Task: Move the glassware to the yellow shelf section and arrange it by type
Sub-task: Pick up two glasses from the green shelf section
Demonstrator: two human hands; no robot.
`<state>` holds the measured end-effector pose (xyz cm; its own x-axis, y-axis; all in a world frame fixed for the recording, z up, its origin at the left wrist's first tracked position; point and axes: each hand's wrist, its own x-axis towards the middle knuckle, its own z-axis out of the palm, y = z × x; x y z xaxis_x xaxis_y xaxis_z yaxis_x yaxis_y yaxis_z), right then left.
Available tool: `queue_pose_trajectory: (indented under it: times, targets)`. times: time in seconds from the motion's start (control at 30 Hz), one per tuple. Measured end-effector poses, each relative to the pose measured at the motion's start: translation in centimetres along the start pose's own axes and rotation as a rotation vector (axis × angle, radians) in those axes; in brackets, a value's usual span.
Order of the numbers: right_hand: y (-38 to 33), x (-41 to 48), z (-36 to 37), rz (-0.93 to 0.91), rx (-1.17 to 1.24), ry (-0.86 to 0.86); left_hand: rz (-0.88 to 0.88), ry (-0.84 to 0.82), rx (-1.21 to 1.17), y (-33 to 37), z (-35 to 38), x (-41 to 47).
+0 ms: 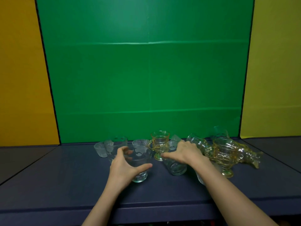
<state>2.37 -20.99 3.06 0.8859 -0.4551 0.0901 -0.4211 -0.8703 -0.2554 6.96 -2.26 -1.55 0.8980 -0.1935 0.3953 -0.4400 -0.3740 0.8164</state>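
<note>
Several pieces of glassware stand in a row on the dark blue shelf (65,185) before the green back panel. My left hand (123,167) wraps around a clear etched tumbler (140,163) at the front. My right hand (182,152) grips the rim of a second clear tumbler (175,167) from above. Behind them stands an amber footed mug (159,144), and another amber footed mug (225,157) stands to the right. Clear fish-shaped glass pieces (247,154) lie at the right end. Small frosted glasses (101,149) stand at the left end.
A yellow panel (275,79) backs the shelf section on the right, an orange panel (21,79) the one on the left. Black divider lines separate the sections. The shelf's front edge (146,207) runs just below my forearms.
</note>
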Motion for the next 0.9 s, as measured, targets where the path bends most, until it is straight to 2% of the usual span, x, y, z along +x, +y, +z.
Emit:
queue_pose_trajectory:
  times: [0.17, 0.33, 0.57, 0.77, 0.9]
  targets:
    - [-0.4, -0.7, -0.1, 0.024, 0.097, 0.064, -0.004, -0.033, -0.048, -0.2, -0.8, 0.4]
    - [-0.7, -1.9, -0.6, 0.016, 0.205, 0.160, 0.067, -0.061, -0.092, 0.6, -2.2, 0.6]
    - [-0.4, -5.3, -2.9, -0.051, 0.387, 0.435, 0.217, -0.073, -0.182, 3.1, -2.8, 0.7]
    - [3.4, -9.7, -6.1, -0.031, 0.473, 0.636, 0.305, -0.096, -0.316, 7.7, 0.0, 0.2]
    - [8.4, -12.2, -7.9, 0.036, 0.449, 0.730, 0.355, -0.174, -0.377, 11.3, 4.1, -0.9]
